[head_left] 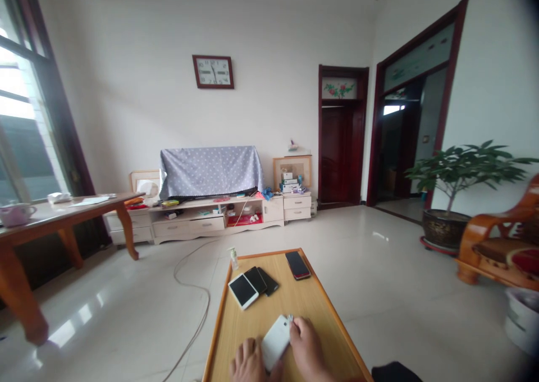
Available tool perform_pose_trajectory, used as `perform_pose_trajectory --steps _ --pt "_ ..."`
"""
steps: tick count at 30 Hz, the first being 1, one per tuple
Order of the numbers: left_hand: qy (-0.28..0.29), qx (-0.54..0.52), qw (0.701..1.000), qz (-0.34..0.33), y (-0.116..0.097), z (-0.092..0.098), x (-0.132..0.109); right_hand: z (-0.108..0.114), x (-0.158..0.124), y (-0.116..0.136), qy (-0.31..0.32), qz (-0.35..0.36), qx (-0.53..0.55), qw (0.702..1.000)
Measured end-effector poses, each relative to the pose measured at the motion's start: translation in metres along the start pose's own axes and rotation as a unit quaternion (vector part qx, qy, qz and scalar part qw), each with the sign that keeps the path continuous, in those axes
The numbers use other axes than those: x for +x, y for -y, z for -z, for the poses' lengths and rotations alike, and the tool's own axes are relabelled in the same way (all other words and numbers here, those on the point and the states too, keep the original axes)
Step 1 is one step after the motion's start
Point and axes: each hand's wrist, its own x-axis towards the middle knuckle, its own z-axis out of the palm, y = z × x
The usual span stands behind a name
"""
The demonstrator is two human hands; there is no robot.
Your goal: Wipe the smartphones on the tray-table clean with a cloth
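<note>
A white smartphone (275, 340) lies back up and slanted on the wooden table. My left hand (249, 362) grips its lower end, fingers along the left side and thumb at the lower right edge. At the phone's upper right corner, my right hand (306, 345) is closed in a pinch. A small whitish piece (290, 318) pokes out of those fingertips against the phone; it is too small to name. Farther up the table, a white-framed phone (243, 291) overlaps a black phone (256, 280), with another dark phone (269, 282) partly beneath.
A dark phone with a red edge (297, 265) lies at the table's far right. The clear pump bottle (233, 258) stands at the far left corner. Raised orange edging (337, 318) borders the wooden table (236, 334). A cable (206, 309) runs over the floor to the left.
</note>
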Motion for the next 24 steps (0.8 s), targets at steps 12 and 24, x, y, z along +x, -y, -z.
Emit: perform_pose_trajectory --steps 12,24 --pt "-0.026 -0.041 0.997 -0.056 0.016 -0.01 -0.003 0.004 0.003 -0.016 0.049 -0.092 -0.016 0.994" --pt "-0.11 -0.1 0.985 -0.084 0.031 -0.03 0.001 0.011 -0.039 0.025 0.26 0.106 -0.194 0.94"
